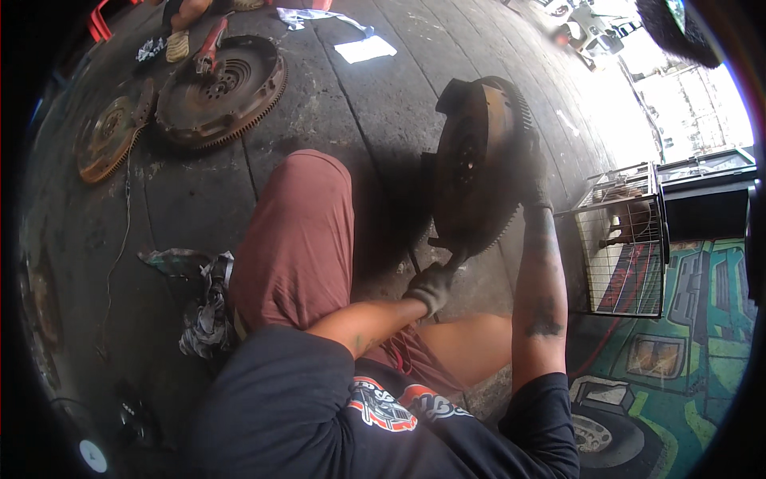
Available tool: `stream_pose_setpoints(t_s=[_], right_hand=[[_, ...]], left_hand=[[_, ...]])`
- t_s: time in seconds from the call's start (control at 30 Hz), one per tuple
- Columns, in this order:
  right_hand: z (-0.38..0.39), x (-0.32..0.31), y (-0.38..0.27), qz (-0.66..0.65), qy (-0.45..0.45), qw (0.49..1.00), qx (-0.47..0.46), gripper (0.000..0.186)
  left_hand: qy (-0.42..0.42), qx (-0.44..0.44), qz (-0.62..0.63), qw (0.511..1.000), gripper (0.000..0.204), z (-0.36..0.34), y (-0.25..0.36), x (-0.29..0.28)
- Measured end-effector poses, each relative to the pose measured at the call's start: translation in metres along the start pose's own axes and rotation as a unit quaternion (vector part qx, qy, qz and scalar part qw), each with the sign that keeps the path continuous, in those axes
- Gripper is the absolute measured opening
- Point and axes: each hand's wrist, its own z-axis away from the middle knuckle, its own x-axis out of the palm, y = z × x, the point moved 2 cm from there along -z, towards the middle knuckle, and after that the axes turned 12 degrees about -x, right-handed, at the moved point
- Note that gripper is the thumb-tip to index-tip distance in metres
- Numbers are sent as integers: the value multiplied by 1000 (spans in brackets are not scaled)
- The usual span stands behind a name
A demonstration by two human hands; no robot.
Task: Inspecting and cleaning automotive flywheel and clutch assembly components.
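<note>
A large rusty flywheel (467,160) with a toothed rim stands tilted on edge on the floor, right of my raised knee. My right hand (535,172), in a dark glove, grips its right rim; shadow and blur partly hide the fingers. My left hand (431,289), in a grey glove, is closed at the lower edge of the flywheel, its fingertips hard to make out against the dark metal. A second toothed flywheel (255,100) lies flat at the far left, with a red tool (211,46) resting on it. Beside it is a thinner rusty disc (112,132).
White paper (365,49) lies on the far floor. Crumpled plastic and cloth (209,307) sit left of my knee. A wire cage (626,239) holding a brown animal stands at the right, beside a painted green wall (694,335). Another person's gloved hand (177,45) shows at far left.
</note>
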Motion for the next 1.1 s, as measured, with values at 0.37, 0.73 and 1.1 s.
stream_pose_setpoints(t_s=[0.37,0.73,1.1], right_hand=[[-2,-15,-17,-60,-45,981,180,66],[1,-8,-18,-126,11,983,132,64],[3,-18,-38,-173,6,976,135,64]], left_hand=[[-246,-152,147,946,86,-33,-84,85],[-497,89,136,852,48,-81,-27,32],[-283,18,186,941,8,30,100,-198]])
